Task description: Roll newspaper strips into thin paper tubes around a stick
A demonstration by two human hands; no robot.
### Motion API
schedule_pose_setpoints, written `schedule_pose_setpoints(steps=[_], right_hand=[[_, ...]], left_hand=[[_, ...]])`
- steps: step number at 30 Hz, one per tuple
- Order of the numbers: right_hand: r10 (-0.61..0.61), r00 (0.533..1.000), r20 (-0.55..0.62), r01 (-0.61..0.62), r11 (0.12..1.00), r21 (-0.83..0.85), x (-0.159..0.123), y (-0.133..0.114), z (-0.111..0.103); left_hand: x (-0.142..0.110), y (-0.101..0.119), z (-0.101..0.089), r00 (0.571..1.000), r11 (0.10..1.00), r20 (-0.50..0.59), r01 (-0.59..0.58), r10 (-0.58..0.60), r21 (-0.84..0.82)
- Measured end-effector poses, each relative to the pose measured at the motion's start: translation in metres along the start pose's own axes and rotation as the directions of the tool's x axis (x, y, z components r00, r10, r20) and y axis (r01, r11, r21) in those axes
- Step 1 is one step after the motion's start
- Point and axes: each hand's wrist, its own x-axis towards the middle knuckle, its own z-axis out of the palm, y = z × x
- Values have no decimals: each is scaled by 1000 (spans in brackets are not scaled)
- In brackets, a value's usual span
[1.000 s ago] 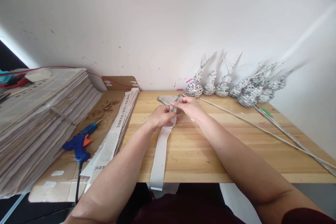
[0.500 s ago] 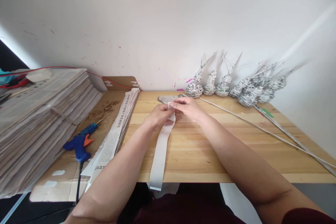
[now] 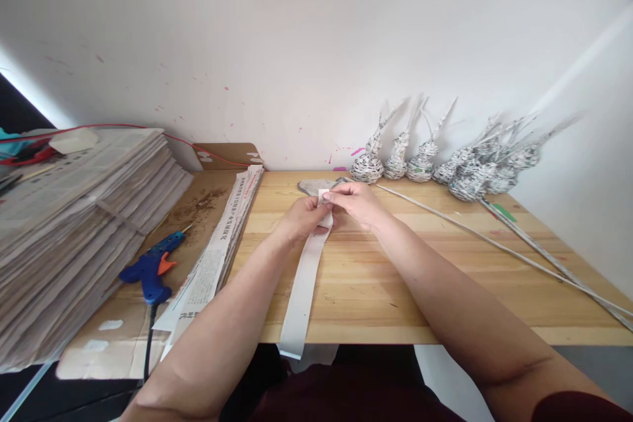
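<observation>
A long pale strip of paper (image 3: 305, 290) runs from between my hands toward me, its lower end hanging just past the table's front edge. My left hand (image 3: 304, 216) pinches the strip near its far end from the left. My right hand (image 3: 359, 203) grips the same end from the right, thumb on the paper; some of its fingers are hidden behind. A little print shows on the strip by the fingertips. Just beyond the hands lies a grey fabric-like pad (image 3: 312, 186), partly covered by them.
On the left are a tall newspaper stack (image 3: 123, 191), a blue glue gun (image 3: 151, 267) on cardboard, and a pile of cut newspaper strips (image 3: 230, 224). Several woven paper gourd shapes (image 3: 366, 166) stand along the wall. Long thin paper rods (image 3: 459, 221) lie across the right side.
Both hands have shifted very slightly to the right with the strip's far end, which pokes a little higher above the fingers. The strip's lower end has slid slightly left.
</observation>
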Motion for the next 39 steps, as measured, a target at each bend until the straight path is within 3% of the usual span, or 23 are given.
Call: schedule_pose_setpoints(steps=[8,17,24,30,36,39], right_hand=[[76,996,-37,-75,997,27,0,-3,-1],[110,993,-43,-108,993,36,0,-2,-2],[138,989,-50,-136,990,32,-2,-5,2],[140,989,-52,-138,989,45,-3,-6,2],[86,990,115,-86,996,-12,-6,-8,-1],[72,988,139,-67,997,-38,-7,-10,-2]], left_hand=[[0,-3,0,1000,1000,2,-29,29,-1],[-2,-1,2,994,999,106,-33,32,8],[-5,1,7,994,995,84,-75,69,70],[-7,5,6,992,999,123,-15,10,41],[-6,7,2,991,1000,133,1,-1,-5],[-6,6,2,993,1000,122,12,-10,-21]])
